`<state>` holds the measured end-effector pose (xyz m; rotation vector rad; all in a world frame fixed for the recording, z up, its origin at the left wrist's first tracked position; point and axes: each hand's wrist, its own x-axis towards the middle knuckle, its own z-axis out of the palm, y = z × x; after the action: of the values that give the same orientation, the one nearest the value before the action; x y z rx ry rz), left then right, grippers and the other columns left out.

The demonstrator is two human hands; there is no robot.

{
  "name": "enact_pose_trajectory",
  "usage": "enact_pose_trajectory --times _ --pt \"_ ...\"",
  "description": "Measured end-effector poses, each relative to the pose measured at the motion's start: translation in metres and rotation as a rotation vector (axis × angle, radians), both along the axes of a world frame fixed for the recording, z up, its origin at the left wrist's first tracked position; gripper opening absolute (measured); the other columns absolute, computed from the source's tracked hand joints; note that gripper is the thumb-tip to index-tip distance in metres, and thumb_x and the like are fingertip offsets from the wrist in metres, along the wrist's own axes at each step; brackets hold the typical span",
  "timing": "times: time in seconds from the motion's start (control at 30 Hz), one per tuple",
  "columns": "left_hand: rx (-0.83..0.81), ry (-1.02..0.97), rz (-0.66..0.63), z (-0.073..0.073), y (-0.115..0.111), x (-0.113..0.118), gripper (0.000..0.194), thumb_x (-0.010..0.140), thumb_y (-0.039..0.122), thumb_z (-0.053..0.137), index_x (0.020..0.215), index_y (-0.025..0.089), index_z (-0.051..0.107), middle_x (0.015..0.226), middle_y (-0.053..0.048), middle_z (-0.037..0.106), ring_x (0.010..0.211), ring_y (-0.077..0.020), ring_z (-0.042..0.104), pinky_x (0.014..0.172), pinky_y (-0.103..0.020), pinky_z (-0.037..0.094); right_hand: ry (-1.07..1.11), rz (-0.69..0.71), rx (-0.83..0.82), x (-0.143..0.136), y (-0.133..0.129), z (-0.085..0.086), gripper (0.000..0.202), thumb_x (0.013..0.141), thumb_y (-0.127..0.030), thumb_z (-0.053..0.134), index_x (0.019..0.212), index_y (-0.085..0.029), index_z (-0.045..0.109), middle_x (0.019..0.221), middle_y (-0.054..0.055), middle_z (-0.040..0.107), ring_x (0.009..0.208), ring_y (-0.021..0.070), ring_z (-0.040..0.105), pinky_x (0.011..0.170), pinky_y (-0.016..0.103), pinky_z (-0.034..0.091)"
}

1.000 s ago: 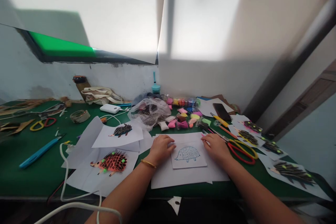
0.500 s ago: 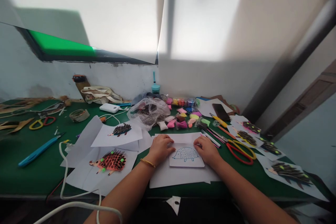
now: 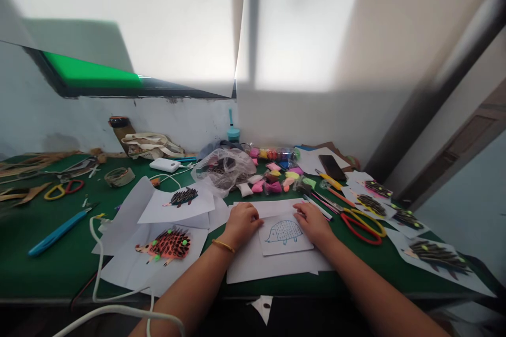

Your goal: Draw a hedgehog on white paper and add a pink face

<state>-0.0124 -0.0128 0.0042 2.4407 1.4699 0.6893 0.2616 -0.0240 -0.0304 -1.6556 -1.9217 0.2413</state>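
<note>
"Green worktop [image 3: 213, 274], pale wall [image 3: 177, 116] behind. Where's the hedgehog drawing [image 3: 286, 247]?"

"Lower centre of the frame, on larger white paper [image 3: 253, 271], between both hands."

"And the fingers?"

"On the left hand [image 3: 243, 222], bent close together at its left edge. The right hand [image 3: 314, 224] curls its own by the upper right corner. Whether either pinches, I can't tell."

"Farther out?"

"Scissors [image 3: 372, 225] right, colourful packets [image 3: 258, 186] above, a red hedgehog picture [image 3: 172, 246] lower left."

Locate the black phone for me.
In the head view, the black phone lies right of centre, towards the back, on white paper, just beyond the yellow tool.
</note>
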Motion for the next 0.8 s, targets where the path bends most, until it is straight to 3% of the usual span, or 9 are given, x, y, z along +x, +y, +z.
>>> enact_pose_trajectory --times 0.17,0.47,0.57,0.7,0.8 --pt "0.006 0.081 0.003 -0.003 0.000 0.001 0.029 0.081 0.035 0.070 0.109 0.028 0.069 0.111 -0.004 0.063 0.105 -0.0241 0.054 0.091 -0.038 0.039 -0.136 -0.008 -0.005 -0.003 0.000 0.002 0.031 0.088 -0.029 0.052 0.113 -0.022 0.070 0.120 0.009 0.063 0.112 0.0255 0.053 0.098 0.037 0.039" --pt "-0.005 0.040 -0.024 -0.001 -0.002 0.004 0.013 0.083 0.029 0.067 0.095 0.023 0.069 0.111 -0.005 0.063 0.107 -0.0239 0.055 0.093 -0.037 0.038 -0.093 0.032 -0.033 -0.005 -0.005 0.011 0.014 0.085 -0.022 0.053 0.088 -0.022 0.067 0.105 0.004 0.067 0.101 0.0213 0.056 0.092 0.034 0.040" --pt "0.007 0.017 -0.031 0.000 -0.003 0.004 0.007 0.082 0.023 0.066 0.089 0.022 0.068 0.104 -0.004 0.066 0.103 -0.0225 0.057 0.089 -0.035 0.038 -0.063 0.052 -0.042 -0.005 -0.005 0.012 0.020 0.087 -0.025 0.051 0.097 -0.022 0.068 0.105 0.005 0.069 0.101 0.0221 0.057 0.091 0.035 0.042" --pt "0.012 -0.013 -0.006 0.002 -0.002 0.004 0.004 0.084 0.021 0.063 0.084 0.022 0.067 0.088 -0.003 0.069 0.088 -0.0202 0.060 0.080 -0.032 0.039 -0.058 0.055 -0.012 -0.004 -0.005 0.009 0.035 0.090 -0.032 0.050 0.119 -0.022 0.065 0.123 0.008 0.065 0.118 0.0257 0.052 0.101 0.041 0.038" --pt "0.014 -0.045 0.012 0.002 -0.001 0.002 0.008 0.086 0.022 0.059 0.083 0.022 0.066 0.084 -0.002 0.069 0.081 -0.0188 0.061 0.075 -0.030 0.039 -0.055 0.042 0.007 -0.003 -0.005 0.009 0.033 0.090 -0.034 0.049 0.114 -0.022 0.068 0.125 0.009 0.063 0.121 0.0268 0.050 0.102 0.042 0.037"
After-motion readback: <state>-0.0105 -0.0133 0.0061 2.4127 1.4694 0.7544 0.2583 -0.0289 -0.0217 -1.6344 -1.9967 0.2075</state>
